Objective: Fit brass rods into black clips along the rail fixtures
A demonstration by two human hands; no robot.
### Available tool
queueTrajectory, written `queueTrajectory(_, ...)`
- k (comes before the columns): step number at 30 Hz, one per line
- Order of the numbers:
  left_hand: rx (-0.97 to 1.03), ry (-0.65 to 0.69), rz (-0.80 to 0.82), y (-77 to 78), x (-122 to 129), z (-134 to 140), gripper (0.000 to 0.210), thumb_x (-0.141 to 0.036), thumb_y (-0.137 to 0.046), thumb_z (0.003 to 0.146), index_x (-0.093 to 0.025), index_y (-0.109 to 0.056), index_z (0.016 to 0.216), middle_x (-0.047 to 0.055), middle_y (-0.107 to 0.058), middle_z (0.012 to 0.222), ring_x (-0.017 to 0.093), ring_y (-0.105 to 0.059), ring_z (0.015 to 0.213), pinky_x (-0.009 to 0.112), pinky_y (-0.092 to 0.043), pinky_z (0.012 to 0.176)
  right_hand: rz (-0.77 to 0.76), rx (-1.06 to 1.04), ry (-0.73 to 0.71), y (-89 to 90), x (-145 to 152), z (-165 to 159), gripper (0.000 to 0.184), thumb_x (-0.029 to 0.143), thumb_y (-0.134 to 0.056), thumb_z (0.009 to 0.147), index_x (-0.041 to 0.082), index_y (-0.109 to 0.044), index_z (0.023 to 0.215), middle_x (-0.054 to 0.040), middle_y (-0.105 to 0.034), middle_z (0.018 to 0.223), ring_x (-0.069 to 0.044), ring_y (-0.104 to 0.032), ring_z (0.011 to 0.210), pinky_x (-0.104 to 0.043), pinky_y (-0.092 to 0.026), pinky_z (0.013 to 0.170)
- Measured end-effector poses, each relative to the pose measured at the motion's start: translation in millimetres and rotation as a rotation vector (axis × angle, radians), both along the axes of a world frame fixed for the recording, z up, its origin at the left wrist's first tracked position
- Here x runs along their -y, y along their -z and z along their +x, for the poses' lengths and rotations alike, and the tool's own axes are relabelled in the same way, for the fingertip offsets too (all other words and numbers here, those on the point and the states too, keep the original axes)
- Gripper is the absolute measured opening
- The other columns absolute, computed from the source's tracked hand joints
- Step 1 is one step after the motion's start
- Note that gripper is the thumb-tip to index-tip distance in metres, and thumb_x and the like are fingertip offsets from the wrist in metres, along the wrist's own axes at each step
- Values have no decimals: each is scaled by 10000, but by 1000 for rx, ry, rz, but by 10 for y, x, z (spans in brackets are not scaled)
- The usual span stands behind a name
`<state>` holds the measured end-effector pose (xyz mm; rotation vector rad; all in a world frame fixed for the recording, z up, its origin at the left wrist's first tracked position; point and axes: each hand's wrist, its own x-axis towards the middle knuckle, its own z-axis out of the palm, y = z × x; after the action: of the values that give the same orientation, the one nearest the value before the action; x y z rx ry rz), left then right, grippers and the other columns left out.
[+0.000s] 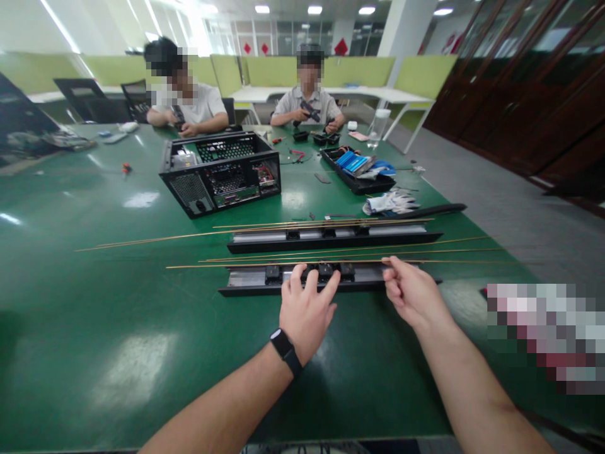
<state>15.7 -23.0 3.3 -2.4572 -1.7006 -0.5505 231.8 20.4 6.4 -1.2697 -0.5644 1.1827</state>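
Observation:
Across the near black-edged metal channel (248,278) my left hand (307,309), with a watch on its wrist, rests with fingers spread. Its fingertips reach the small black blocks (273,273) in the channel, and some blocks are partly covered by the fingers. My right hand (410,290) is closed in a pinch at the channel's right part, holding a thin brass rod (212,266) that runs lengthwise along its far side. More thin rods (265,257) lie just beyond. Behind them is a second, similar channel (265,238) with black blocks and rods over it.
An open black computer case (220,180) stands beyond, to the left. A black tray (362,181) with blue items and white gloves (390,202) sit at the right. Two people (189,107) work across the green table (118,302). Long rods extend past the channels on both sides.

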Motion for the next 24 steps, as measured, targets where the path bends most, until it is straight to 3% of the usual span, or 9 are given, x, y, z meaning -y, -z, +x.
queueTrajectory(3,2,3,-1,-1,-1,0,661,-400,-712,833,-420,-445,1438,77,-520,1291,366,-334,1349,531,-434,995,5,-6,52,-10,2,-25,159,282,-725,827,149,-639,844,19,-569,563,-44,-369,328,-130,-225,237)
queueTrajectory(8,9,3,-12,-9,2,0,666,-389,-717,831,-420,-444,1437,74,-519,1301,368,-327,1357,540,-426,1007,-11,-5,-39,-36,21,-57,175,284,-738,818,135,-660,866,15,-574,578,-31,-356,323,-122,-212,239)
queueTrajectory(13,7,3,-5,-11,2,1,660,-390,-714,833,-421,-446,1436,79,-523,1297,365,-336,1350,537,-430,1005,7,-30,15,-28,15,-55,164,283,-733,819,145,-654,857,24,-562,567,-36,-362,328,-126,-222,241)
queueTrajectory(18,4,-2,2,-4,1,6,668,-394,-720,827,-424,-445,1436,74,-519,1297,361,-333,1355,533,-427,1003,0,-1,-66,-23,16,-75,184,291,-738,821,132,-670,883,14,-579,582,-33,-359,331,-126,-226,246)
queueTrajectory(24,-4,-1,-1,-9,1,3,667,-400,-718,828,-427,-443,1435,72,-517,1303,361,-338,1353,528,-438,986,-1,-10,-22,-17,19,-66,136,270,-704,849,151,-640,858,18,-582,584,-35,-356,329,-122,-223,242)
